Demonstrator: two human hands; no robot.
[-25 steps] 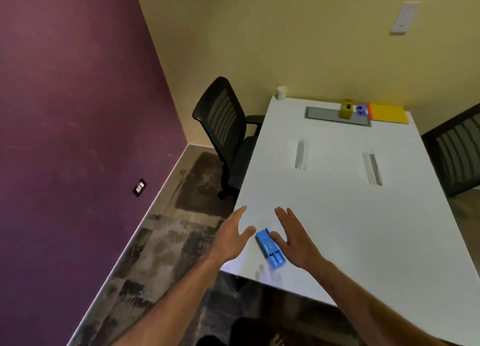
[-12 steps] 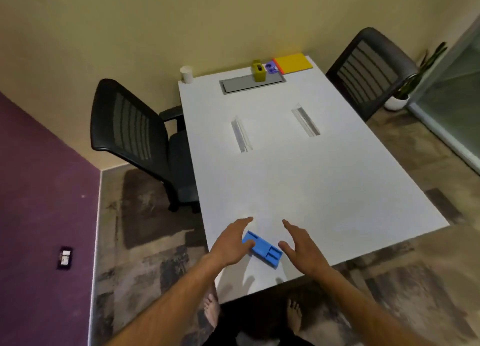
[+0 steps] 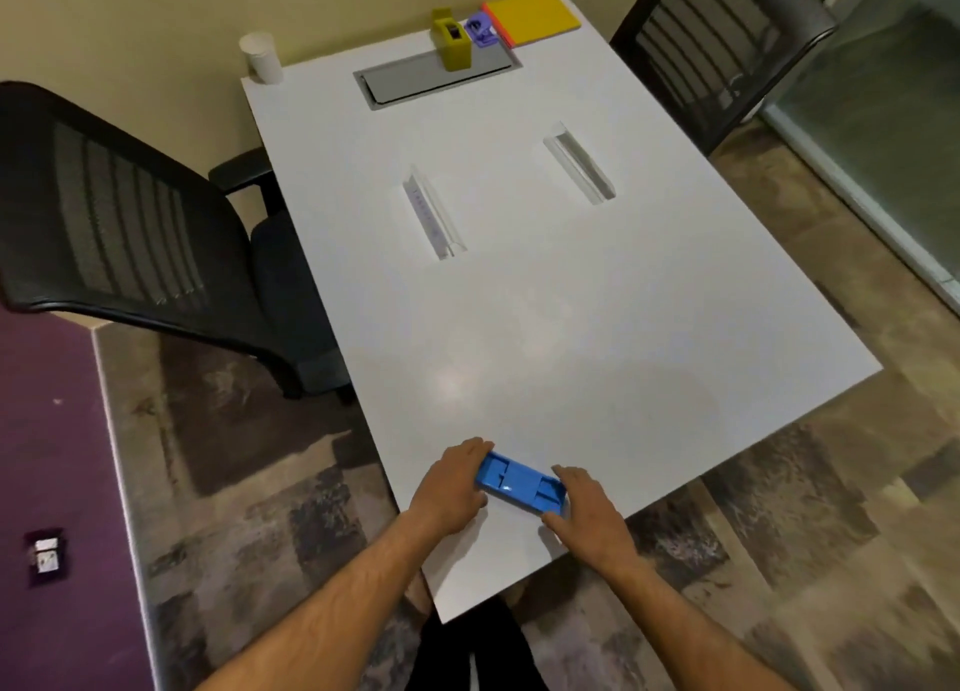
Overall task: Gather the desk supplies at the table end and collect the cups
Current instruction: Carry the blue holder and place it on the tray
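A blue plastic desk tray (image 3: pixel 519 482) lies near the front edge of the white table (image 3: pixel 519 327). My left hand (image 3: pixel 452 488) grips its left end and my right hand (image 3: pixel 587 514) grips its right end. At the far end stand a white paper cup (image 3: pixel 261 57) on the left corner, a yellow holder (image 3: pixel 452 41), a small purple item (image 3: pixel 480 30) and a yellow notepad (image 3: pixel 535 15) with an orange edge.
A grey cable hatch (image 3: pixel 436 77) and two clear slots (image 3: pixel 431 212) (image 3: pixel 579 168) are set into the tabletop. A black mesh chair (image 3: pixel 130 223) stands at the left side, another chair (image 3: pixel 722 41) at the far right. A glass wall (image 3: pixel 883 119) runs along the right.
Both hands have closed in from beside the blue tray onto its two ends. The view has swung right and moved up over the table.
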